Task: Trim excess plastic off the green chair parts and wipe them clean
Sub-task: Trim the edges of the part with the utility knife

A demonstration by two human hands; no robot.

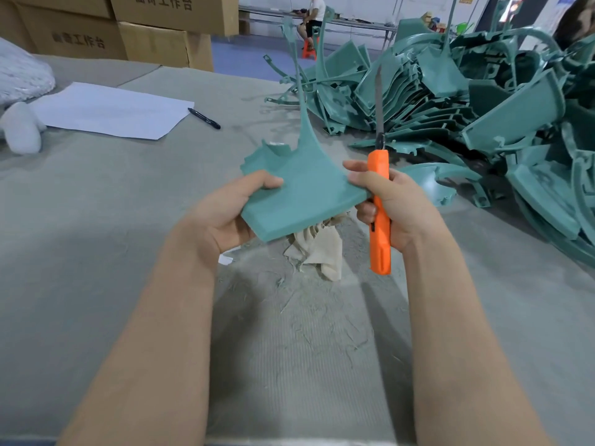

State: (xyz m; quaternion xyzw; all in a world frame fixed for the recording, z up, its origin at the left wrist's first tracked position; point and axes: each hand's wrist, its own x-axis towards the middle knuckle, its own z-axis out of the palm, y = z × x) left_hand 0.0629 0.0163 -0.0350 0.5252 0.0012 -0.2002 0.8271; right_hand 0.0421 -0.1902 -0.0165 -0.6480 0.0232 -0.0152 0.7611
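Head view, the only one. Green chair part (306,188) held up off the table (96,236) between both hands, flat face toward the camera, its long thin stem rising up and away. Left hand (231,207) grips the near-left corner, thumb on top, fingers curled underneath. Right hand (392,204) has its fingers wrapped round the orange handle of the knife (380,220) while thumb and forefinger touch the part's right edge. Blade (379,104) is extended and points straight up, off the part. Judgement: the part is raised and tilted for turning or inspecting its edges, and the blade is parked upward to keep it away from the fingers while no cut is being made. Cloth (318,252) lies crumpled on the table directly under the part, likely kept there for the wiping step. Plastic shavings (309,317) are scattered on the table in front of the person. A pile of green parts (483,107) is heaped loose on the table's right side, in no bin. Containers: cardboard boxes (154,43) stacked beyond the far-left edge, closed, contents not visible. A white bundle (22,75) sits at far left; cannot tell what it holds. Paper sheet (109,109) and pen (203,118) lie well apart from the work.
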